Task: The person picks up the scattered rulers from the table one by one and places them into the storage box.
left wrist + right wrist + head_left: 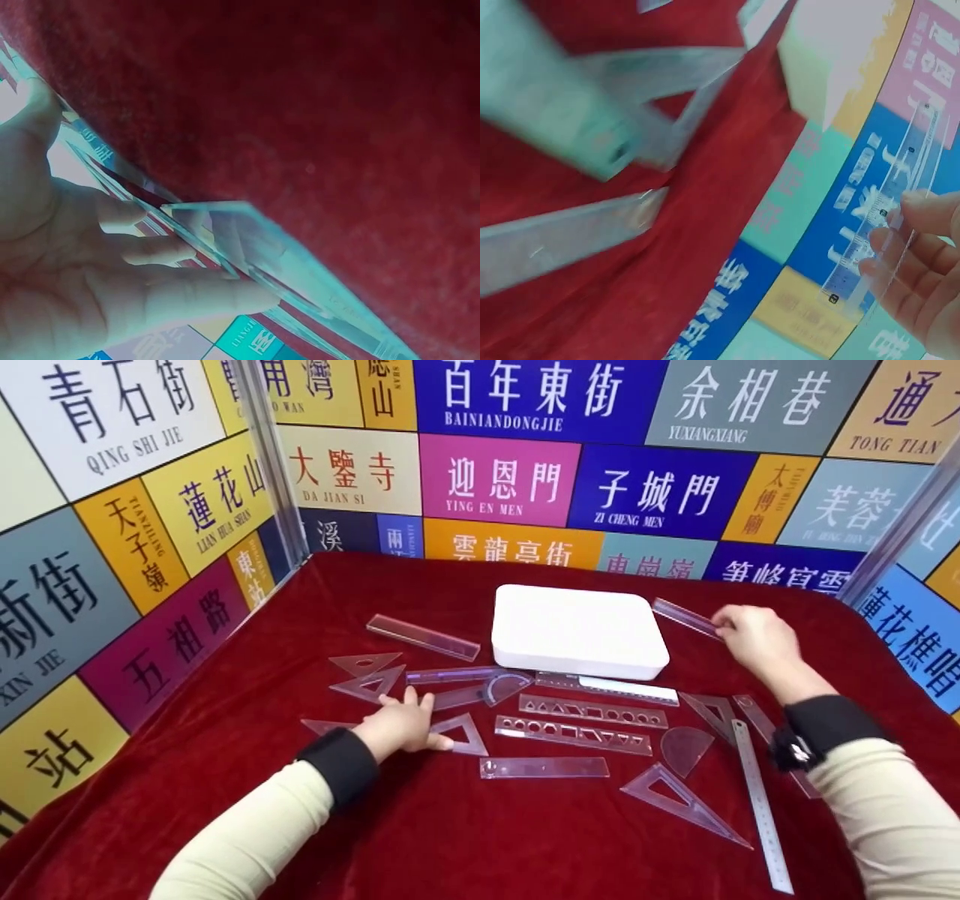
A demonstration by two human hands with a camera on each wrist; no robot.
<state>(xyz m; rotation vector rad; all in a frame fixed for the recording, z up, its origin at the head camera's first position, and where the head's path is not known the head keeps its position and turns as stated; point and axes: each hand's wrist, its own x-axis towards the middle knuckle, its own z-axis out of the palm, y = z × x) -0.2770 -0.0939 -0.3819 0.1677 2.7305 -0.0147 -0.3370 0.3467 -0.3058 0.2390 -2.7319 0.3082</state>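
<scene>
At the back right, my right hand [759, 641] pinches the near end of a clear ruler [681, 615] between thumb and fingers. The right wrist view shows black marks along this ruler [881, 206]. My left hand [401, 721] is low over the left group of drawing tools, its fingers spread and straight. Beneath its thumb lies a clear set square [469, 733]; another set square [326, 726] is partly hidden behind the hand. In the left wrist view the fingertips reach a clear plastic edge [300, 262]. Two more set squares [367, 684] lie beyond the left hand.
A white box [577, 630] stands at the back middle of the red cloth [420, 840]. Stencil rulers [574, 733], a protractor [686, 750], a large set square [686, 804] and a steel ruler [761, 806] lie in front. A lettered wall [495, 480] rises behind.
</scene>
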